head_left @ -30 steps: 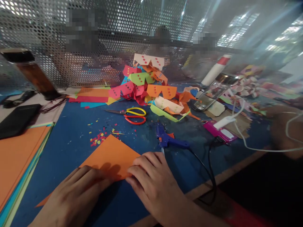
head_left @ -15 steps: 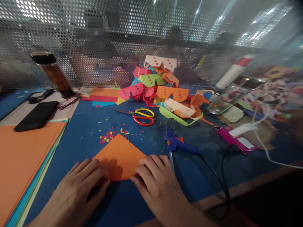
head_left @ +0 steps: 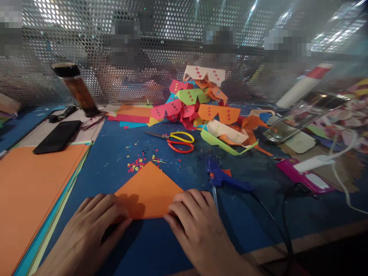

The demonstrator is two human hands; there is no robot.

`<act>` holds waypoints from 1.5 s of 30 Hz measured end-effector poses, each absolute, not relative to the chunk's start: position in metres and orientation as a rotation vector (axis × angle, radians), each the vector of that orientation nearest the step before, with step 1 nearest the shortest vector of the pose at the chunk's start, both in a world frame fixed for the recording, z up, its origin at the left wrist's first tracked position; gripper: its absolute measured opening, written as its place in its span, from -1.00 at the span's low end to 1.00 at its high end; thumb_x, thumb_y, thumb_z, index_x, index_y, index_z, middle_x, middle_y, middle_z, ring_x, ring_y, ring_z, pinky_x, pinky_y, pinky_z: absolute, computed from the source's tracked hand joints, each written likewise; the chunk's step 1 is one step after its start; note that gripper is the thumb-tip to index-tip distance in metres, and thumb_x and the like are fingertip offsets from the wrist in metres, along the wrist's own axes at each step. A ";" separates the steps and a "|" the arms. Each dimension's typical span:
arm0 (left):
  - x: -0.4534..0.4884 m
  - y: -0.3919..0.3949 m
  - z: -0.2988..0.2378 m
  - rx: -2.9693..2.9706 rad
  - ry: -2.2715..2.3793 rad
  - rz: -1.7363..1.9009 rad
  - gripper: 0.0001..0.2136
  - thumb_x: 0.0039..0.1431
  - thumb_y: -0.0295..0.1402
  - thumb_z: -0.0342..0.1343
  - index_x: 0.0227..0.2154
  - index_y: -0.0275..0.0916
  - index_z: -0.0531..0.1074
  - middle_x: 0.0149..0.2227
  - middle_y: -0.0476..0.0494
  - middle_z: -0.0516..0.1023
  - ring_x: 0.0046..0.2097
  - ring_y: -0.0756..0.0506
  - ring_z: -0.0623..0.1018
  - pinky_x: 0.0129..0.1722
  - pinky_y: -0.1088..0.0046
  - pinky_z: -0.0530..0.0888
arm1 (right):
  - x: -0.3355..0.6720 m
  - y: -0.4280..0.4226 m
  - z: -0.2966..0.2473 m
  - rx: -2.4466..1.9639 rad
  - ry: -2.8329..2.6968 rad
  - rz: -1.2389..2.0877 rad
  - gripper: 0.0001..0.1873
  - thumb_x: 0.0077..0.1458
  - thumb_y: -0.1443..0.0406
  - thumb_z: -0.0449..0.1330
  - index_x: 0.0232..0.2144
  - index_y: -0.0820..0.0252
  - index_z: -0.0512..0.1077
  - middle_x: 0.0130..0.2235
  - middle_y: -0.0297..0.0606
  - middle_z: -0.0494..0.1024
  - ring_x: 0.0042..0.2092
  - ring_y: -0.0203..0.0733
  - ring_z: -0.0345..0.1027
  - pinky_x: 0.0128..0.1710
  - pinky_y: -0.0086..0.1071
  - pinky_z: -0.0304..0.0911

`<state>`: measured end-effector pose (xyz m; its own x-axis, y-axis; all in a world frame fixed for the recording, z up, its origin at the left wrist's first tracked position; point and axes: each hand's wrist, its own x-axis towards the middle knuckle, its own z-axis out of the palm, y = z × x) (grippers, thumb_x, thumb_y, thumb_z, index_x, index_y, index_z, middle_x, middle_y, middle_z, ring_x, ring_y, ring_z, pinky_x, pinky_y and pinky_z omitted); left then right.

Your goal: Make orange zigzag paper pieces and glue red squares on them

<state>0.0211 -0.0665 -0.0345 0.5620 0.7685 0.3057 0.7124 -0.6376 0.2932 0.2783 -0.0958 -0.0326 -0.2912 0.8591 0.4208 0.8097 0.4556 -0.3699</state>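
An orange sheet of paper [head_left: 151,188] lies on the blue table, its visible part a triangle pointing away from me. At its near left corner, my left hand [head_left: 99,222] is closed, thumb and fingers pinching the edge. My right hand [head_left: 195,222] grips the near right corner the same way. Both hands hide the corners. Beyond the tip lie small colored paper bits [head_left: 138,164] and scissors [head_left: 176,142] with yellow and red handles. A blue glue gun [head_left: 224,176] rests to the right of my right hand, its clear glue stick pointing toward me.
Paper masks [head_left: 218,113] are heaped at the back. At left lie stacked colored sheets [head_left: 43,172], a black phone [head_left: 57,137] and a bottle of brown liquid [head_left: 80,92]. At right are a clear jar [head_left: 299,119], a pink power strip [head_left: 304,176] and cables. A perforated metal screen [head_left: 172,46] stands behind.
The camera view has shifted slightly, so the table's things appear farther right. Both hands keep hold of the orange paper, with little visible movement.
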 end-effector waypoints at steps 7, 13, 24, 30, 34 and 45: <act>0.007 -0.071 -0.042 2.609 1.347 0.553 -0.83 0.36 -0.15 0.02 -0.26 -0.05 0.43 -0.24 -0.05 0.59 -0.21 -0.18 0.56 -0.22 0.21 0.42 | 0.279 -0.096 -0.034 -1.374 -2.151 0.106 -0.82 0.33 0.34 0.13 -0.37 0.13 0.40 -0.32 -0.33 0.49 -0.24 -0.13 0.28 -0.21 -0.20 0.00; 0.000 -0.072 -0.042 2.535 1.416 0.572 -0.79 0.35 -0.08 0.01 -0.26 -0.04 0.43 -0.24 -0.05 0.59 -0.21 -0.21 0.57 -0.18 0.15 0.44 | 0.279 -0.095 -0.034 -1.367 -2.140 0.106 -0.85 0.31 0.38 0.14 -0.36 0.14 0.39 -0.32 -0.33 0.49 -0.24 -0.12 0.28 -0.20 -0.20 0.00; -0.009 -0.074 -0.038 2.504 1.598 0.550 -0.71 0.32 0.01 -0.03 -0.33 -0.03 0.45 -0.26 -0.04 0.60 -0.22 -0.21 0.59 -0.19 0.15 0.50 | 0.279 -0.096 -0.034 -1.368 -2.141 0.106 -0.81 0.35 0.35 0.09 -0.36 0.13 0.40 -0.32 -0.33 0.48 -0.25 -0.12 0.28 -0.21 -0.19 0.01; -0.023 -0.075 -0.041 2.488 1.631 0.556 -0.73 0.32 -0.02 -0.03 -0.34 -0.02 0.45 -0.29 -0.02 0.61 -0.25 -0.23 0.61 -0.23 0.12 0.47 | 0.279 -0.095 -0.035 -1.361 -2.131 0.096 -0.81 0.34 0.36 0.09 -0.36 0.13 0.40 -0.33 -0.33 0.49 -0.26 -0.13 0.27 -0.22 -0.19 0.02; -0.033 -0.073 -0.044 2.503 1.665 0.517 -0.72 0.30 -0.01 -0.01 -0.34 -0.04 0.47 -0.28 -0.04 0.61 -0.26 -0.22 0.60 -0.24 0.16 0.47 | 0.280 -0.095 -0.035 -1.354 -2.129 0.104 -0.80 0.36 0.35 0.08 -0.35 0.13 0.39 -0.33 -0.33 0.50 -0.25 -0.13 0.27 -0.21 -0.19 0.02; -0.039 -0.070 -0.040 2.473 1.700 0.437 -0.68 0.32 0.00 -0.06 -0.35 -0.04 0.47 -0.28 -0.05 0.62 -0.25 -0.26 0.60 -0.25 0.09 0.49 | 0.281 -0.094 -0.034 -1.336 -2.137 0.107 -0.80 0.37 0.34 0.07 -0.35 0.13 0.39 -0.33 -0.34 0.50 -0.24 -0.12 0.29 -0.20 -0.19 0.02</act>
<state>-0.0387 -0.0704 -0.0400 0.3317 0.9273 0.1732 0.8960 -0.3672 0.2499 0.2808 -0.0937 -0.0343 -0.3055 0.8388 0.4507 0.7896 0.4877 -0.3724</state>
